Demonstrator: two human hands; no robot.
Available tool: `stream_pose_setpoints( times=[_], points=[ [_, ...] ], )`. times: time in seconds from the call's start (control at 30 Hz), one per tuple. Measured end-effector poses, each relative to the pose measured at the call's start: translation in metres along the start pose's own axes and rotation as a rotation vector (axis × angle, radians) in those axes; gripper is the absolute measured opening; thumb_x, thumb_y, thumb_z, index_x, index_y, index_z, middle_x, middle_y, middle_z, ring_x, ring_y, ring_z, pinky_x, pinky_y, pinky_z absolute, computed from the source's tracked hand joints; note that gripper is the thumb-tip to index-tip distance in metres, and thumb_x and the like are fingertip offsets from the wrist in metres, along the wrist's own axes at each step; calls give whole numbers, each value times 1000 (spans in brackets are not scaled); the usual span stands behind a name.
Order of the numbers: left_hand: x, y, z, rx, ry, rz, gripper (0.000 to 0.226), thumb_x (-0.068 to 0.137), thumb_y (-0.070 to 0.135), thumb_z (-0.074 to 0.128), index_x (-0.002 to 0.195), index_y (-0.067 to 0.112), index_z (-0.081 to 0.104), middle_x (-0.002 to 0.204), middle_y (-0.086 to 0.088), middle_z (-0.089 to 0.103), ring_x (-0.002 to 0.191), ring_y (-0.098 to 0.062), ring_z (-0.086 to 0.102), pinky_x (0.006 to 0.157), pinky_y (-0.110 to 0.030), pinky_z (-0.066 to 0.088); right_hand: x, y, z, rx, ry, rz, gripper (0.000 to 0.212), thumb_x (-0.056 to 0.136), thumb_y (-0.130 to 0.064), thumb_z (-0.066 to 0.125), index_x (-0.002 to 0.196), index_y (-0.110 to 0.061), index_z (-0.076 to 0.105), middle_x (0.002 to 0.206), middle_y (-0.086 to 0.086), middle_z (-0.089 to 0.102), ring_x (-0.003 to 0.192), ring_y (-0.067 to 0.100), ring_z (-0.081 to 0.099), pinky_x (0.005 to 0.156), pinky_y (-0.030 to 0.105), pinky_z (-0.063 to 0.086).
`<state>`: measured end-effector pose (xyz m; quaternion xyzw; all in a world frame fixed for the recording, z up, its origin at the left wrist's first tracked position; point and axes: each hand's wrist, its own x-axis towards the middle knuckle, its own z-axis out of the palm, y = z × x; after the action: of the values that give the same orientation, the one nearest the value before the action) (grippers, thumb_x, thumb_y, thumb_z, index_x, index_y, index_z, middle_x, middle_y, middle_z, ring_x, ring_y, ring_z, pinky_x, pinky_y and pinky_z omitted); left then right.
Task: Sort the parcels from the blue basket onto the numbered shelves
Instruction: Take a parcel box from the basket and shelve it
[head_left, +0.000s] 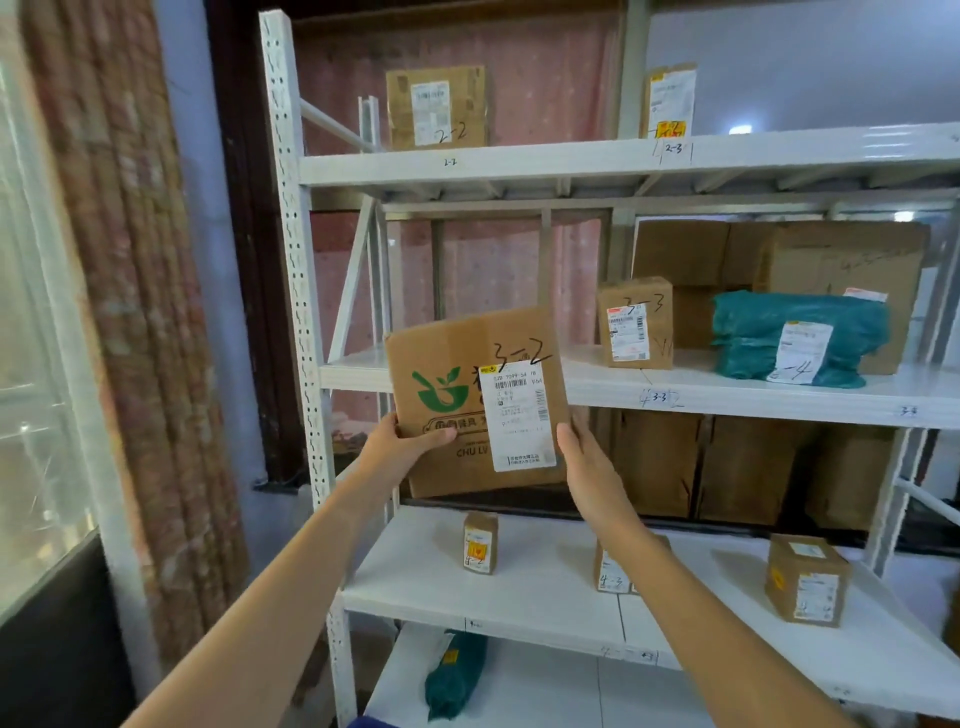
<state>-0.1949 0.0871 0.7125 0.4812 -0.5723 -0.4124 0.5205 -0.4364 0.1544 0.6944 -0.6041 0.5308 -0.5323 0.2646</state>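
Left hand (410, 441) grips the lower left corner of the box (457, 374), thumb on the front face, fingers behind. Right hand (576, 457) lies flat against the lower right edge with fingers straight; thumb not visible. So one side is pinched and the other only braced. The box is held upright and slightly tilted in front of the third shelf (358, 376). Its top is above the shelf edge and its bottom hangs below. "3-2" is written above its label (519, 415). The bay behind the box looks free, and no slot mark shows there because the box covers that stretch of edge. The edge mark (660, 399) further right reads 3-3, and the 3-3 box (635, 322) stands above it, with a green bag (795, 338) beyond. Judgement: this left bay is the target. Lift until the bottom edge clears the shelf lip, then level the box and push it straight in. Keep it left of the 3-3 mark and leave the written number facing out. The braced right side could slip, so a firmer grip there would help before the lift.
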Motion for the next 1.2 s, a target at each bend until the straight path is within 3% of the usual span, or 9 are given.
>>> stream_pose_setpoints(
  times=[0.03, 0.13, 0.27, 0.43, 0.6, 0.7, 0.83, 1.03, 1.2],
  points=[
    [7, 5, -8, 6, 11, 17, 81, 64, 45, 91, 130, 19, 52, 118, 4, 68, 109, -17, 63, 100, -44, 51, 6, -7, 7, 15, -26, -31, 32, 104, -56, 33, 135, -61, 32, 144, -21, 48, 133, 7, 43, 115, 38, 28],
    [33, 14, -32, 13, 34, 76, 86, 62, 44, 92, 129, 18, 44, 118, 5, 63, 110, -15, 60, 92, -35, 52, 33, -20, 30, 3, -36, -94, 43, 102, -44, 51, 139, -51, 31, 136, -24, 50, 135, 10, 44, 117, 43, 31],
    [70, 28, -59, 30, 54, 144, 78, 71, 37, 88, 126, 20, 35, 113, 10, 57, 107, -10, 57, 78, -22, 48, 81, -39, 64, -51, -11, -160, 48, 99, -48, 55, 138, -55, 28, 138, -23, 53, 136, 15, 49, 116, 49, 36],
    [130, 37, -90, 127, 73, 249, 88, 76, 34, 86, 136, 17, 24, 119, 6, 48, 117, -15, 49, 95, -30, 47, 139, -61, 102, -101, 77, -190, 57, 98, -52, 52, 149, -40, 30, 142, -11, 56, 130, 17, 55, 107, 44, 44],
    [186, 37, -109, 152, -89, 367, 88, 83, 21, 81, 148, 23, 22, 129, 10, 53, 123, -10, 50, 103, -29, 43, 184, -58, 123, -80, 148, -138, 60, 97, -57, 50, 150, -36, 33, 142, -10, 56, 129, 19, 55, 105, 41, 45],
    [216, 37, -108, 198, -129, 394, 84, 86, 20, 78, 150, 22, 24, 122, 16, 55, 117, -8, 49, 102, -28, 43, 206, -48, 130, -96, 175, -115, 64, 99, -53, 50, 154, -31, 25, 148, -7, 50, 133, 20, 51, 105, 39, 43],
    [254, 27, -91, 226, -117, 388, 84, 84, 24, 80, 150, 20, 26, 131, 9, 54, 123, -13, 49, 103, -31, 43, 240, -32, 132, -150, 212, -103, 76, 98, -55, 52, 157, -31, 10, 155, -6, 42, 135, 22, 49, 103, 43, 46],
    [311, 10, -56, 315, -79, 356, 88, 84, 29, 79, 152, 21, 23, 136, 6, 52, 122, -14, 48, 104, -37, 44, 299, -5, 109, -293, 113, -55, 71, 99, -48, 54, 155, -25, 17, 151, -6, 50, 129, 21, 56, 100, 43, 50],
    [353, -12, -23, 416, -96, 287, 84, 80, 37, 82, 145, 20, 31, 136, 2, 55, 125, -21, 52, 107, -45, 47, 342, 29, 89, -378, 54, 32, 74, 95, -48, 62, 151, -18, 24, 150, -2, 51, 130, 24, 55, 104, 45, 50]
  ],
)
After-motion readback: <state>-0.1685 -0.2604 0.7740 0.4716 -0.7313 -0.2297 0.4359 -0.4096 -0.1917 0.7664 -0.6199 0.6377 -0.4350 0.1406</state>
